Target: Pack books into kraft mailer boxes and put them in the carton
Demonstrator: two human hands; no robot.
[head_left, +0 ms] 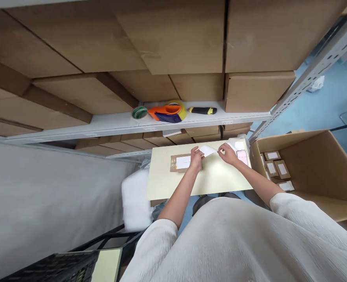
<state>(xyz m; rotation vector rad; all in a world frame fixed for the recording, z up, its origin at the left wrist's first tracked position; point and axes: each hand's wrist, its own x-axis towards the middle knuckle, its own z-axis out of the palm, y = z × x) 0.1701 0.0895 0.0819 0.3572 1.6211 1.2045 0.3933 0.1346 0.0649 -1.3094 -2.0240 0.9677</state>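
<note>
My left hand (196, 158) and my right hand (228, 153) both pinch a white paper label (209, 150) above a pale yellow board (214, 178). The label is stretched between the two hands. Under my left hand lies a small brown cardboard parcel (180, 162) with a white label on it. A phone with a pink screen (242, 157) lies on the board just right of my right hand.
An open carton (323, 172) at the right holds several small labelled parcels (276, 166). The white shelf (161, 122) behind carries a green tape roll (139, 112), an orange tape dispenser (168, 111) and a black-and-yellow utility knife (203, 110), under stacked cartons. White foam (135, 199) sits at left.
</note>
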